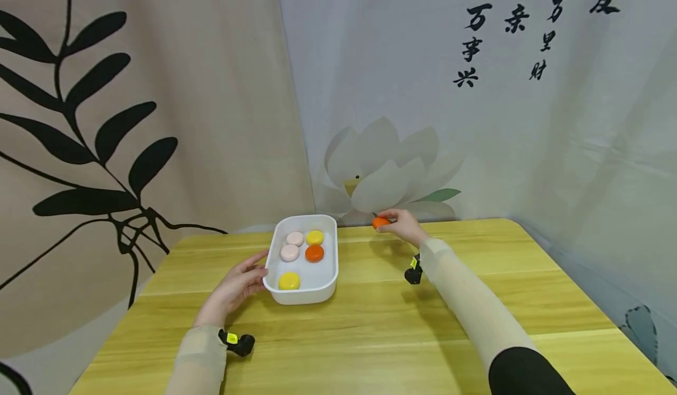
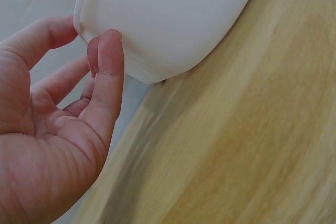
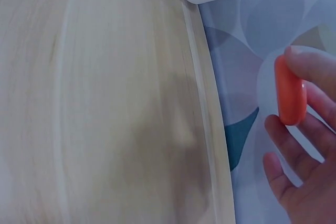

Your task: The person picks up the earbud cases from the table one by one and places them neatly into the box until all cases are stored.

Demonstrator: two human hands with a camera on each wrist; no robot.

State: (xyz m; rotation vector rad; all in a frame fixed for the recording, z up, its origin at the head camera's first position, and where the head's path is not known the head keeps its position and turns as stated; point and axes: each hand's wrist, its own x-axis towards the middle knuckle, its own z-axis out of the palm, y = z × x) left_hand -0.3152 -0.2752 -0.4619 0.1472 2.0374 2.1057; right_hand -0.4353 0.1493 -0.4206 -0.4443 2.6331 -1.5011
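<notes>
A white rectangular tub [image 1: 327, 289] with rounded corners stands on the table. In it lie two pale pink discs, two yellow discs and an orange disc [image 1: 314, 253], all rounded and glossy. My left hand [image 1: 240, 283] holds the tub at its near left side, with fingertips on the rim and outer wall [image 2: 157, 30]. To the right of the tub, my right hand [image 1: 404, 226] pinches another orange disc [image 3: 290, 90] between thumb and fingers, above the table's far edge. In the right wrist view this disc is seen edge-on, its far face hidden.
The wooden table [image 1: 370, 336] ends just behind the tub. Beyond it hangs a pale curtain [image 1: 381, 60] printed with a lotus, dark leaves and black writing. Small black cameras [image 1: 414, 270] sit on both wrists.
</notes>
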